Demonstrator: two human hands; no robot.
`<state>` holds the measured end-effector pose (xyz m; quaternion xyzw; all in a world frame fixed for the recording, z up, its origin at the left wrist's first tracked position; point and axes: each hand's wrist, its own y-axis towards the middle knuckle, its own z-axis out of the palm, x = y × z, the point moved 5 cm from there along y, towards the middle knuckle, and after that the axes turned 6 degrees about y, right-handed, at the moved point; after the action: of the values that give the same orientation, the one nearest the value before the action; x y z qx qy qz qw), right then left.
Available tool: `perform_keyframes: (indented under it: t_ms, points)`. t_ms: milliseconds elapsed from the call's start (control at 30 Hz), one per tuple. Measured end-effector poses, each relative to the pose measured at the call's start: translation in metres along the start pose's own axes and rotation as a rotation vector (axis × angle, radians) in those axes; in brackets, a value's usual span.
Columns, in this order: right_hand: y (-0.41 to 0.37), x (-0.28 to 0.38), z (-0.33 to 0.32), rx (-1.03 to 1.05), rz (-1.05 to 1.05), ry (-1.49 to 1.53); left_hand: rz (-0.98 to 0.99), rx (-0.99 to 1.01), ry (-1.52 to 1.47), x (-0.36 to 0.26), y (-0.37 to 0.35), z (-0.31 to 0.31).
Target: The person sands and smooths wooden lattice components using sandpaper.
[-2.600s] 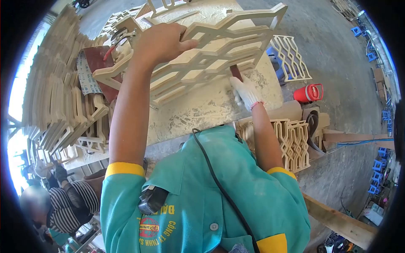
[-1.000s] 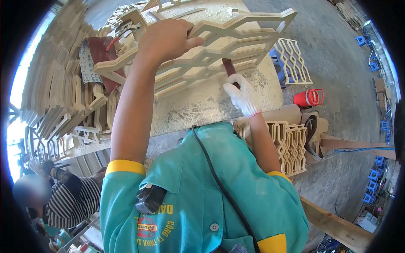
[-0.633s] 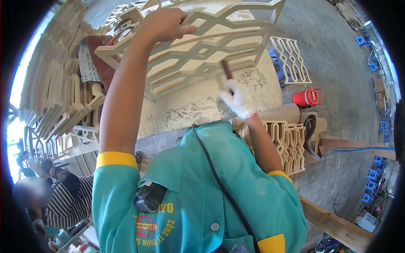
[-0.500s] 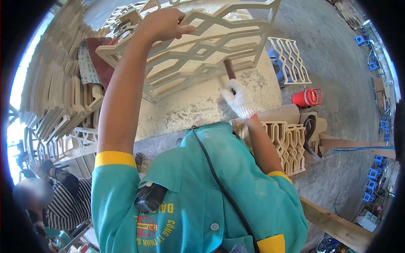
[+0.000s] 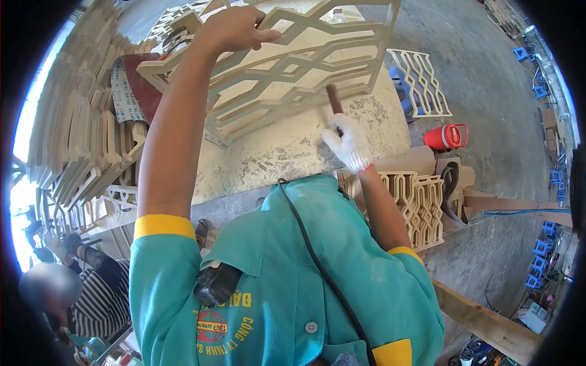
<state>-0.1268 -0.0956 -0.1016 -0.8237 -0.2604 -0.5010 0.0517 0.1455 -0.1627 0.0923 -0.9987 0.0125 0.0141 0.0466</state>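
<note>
Slanting lengthwise up rightward, the lattice (image 5: 268, 74) is gripped by left hand (image 5: 235, 29); right hand (image 5: 348, 143) clasps stick (image 5: 334, 99).

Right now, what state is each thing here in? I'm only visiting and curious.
Left hand: bare, closed on the lattice panel
Lattice panel: held at a tilt
Right hand: gloved, closed around the dark red stick
Dark red stick: gripped, its free end pointing towards the panel; contact unclear
Tabletop: coated with pale dust in patches
Sandpaper sheet: curled
Panel pile: stacked high, edges uneven
Red jug: lid on
</note>
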Motion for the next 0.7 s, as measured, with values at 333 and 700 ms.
perform_keyframes:
  t_ms: [333, 700]
  points:
    - [0.002, 0.020, -0.010, -0.237, -0.070, 0.191, 0.001, -0.038, -0.019, -0.004, -0.005, -0.007]
    - [0.123, 0.221, -0.139, -0.698, -0.954, -0.221, 0.076, -0.275, 0.195, -0.062, -0.071, -0.016]
